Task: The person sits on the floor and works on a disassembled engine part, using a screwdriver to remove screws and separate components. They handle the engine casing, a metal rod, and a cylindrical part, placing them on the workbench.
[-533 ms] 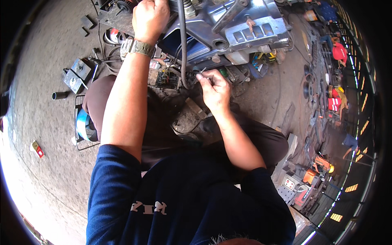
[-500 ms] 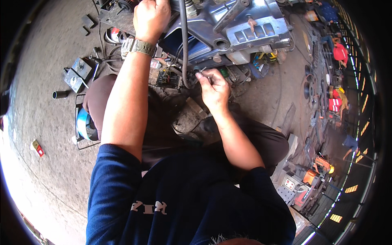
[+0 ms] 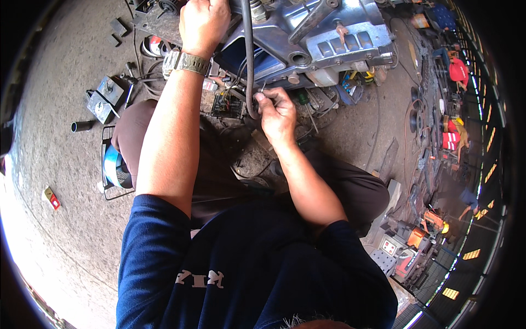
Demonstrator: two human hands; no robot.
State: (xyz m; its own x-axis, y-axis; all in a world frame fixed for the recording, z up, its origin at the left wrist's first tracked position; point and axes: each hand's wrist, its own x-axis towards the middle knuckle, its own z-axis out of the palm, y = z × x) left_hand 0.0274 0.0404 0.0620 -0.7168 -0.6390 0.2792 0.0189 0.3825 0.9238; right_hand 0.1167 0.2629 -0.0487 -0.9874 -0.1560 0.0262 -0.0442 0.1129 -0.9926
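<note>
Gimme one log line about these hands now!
left hand: at top edge, grip hidden; right hand: pinching thin piece; dark hose: beside right hand; metal machine: beyond right hand

glare bleaches the lower-left floor [image 3: 60, 247]; fisheye edges curve into black.

**Shirt lettering only; other marks illegible**

Navy shirt [image 3: 263, 257]: short row of lg. pale block letters [image 3: 199, 281] on the chest, nr the left sleeve's inner edge, partly bent by folds. Red/white round tin [image 3: 155, 46], twd top-left of the floor [image 3: 76, 175]: any print too sm. to read. Sm. red & yellowish pc. [image 3: 51, 198] nr floor's left edge: pale mark, can't make out. White plate w/ red dots [image 3: 388, 247] on machine [image 3: 404, 265], floor's lower-right: markings too tiny, illeg.
</note>
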